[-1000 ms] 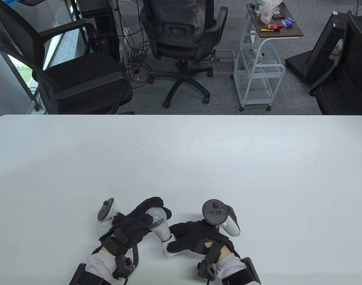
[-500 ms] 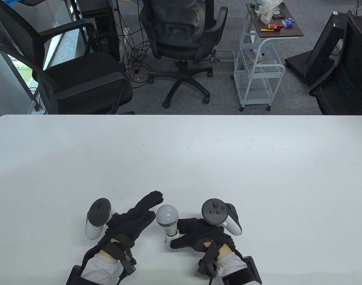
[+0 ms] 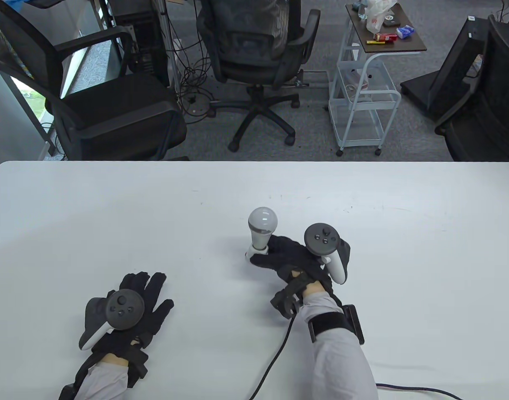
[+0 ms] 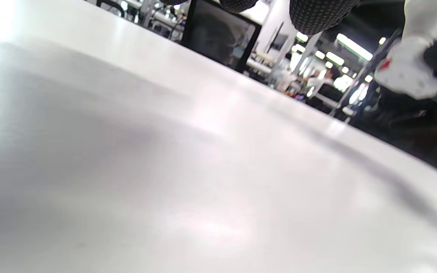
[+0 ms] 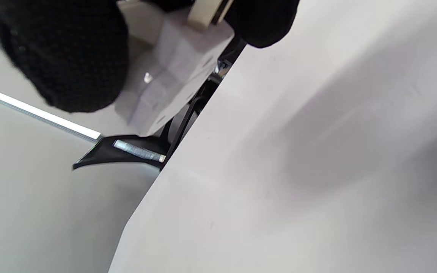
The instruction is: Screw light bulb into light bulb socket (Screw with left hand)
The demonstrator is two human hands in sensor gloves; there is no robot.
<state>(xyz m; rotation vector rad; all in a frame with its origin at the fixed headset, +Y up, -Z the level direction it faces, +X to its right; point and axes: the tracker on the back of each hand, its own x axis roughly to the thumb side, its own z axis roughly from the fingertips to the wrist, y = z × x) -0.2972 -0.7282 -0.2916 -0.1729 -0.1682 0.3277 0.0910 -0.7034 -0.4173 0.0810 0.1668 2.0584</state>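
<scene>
A white light bulb stands upright in a white socket near the middle of the white table. My right hand grips the socket at its base; the socket also shows between my gloved fingers in the right wrist view. My left hand lies flat on the table at the lower left, fingers spread and empty, well apart from the bulb. The left wrist view shows two of its fingertips at the top edge and the socket blurred at the far right.
Office chairs and a small cart stand on the floor beyond the table's far edge. A black cable runs from my right wrist across the table toward the front edge.
My left hand let go of the bulb and drew back to the lower left, now flat on the table. My right hand carried the socket with the bulb forward toward the table's middle.
</scene>
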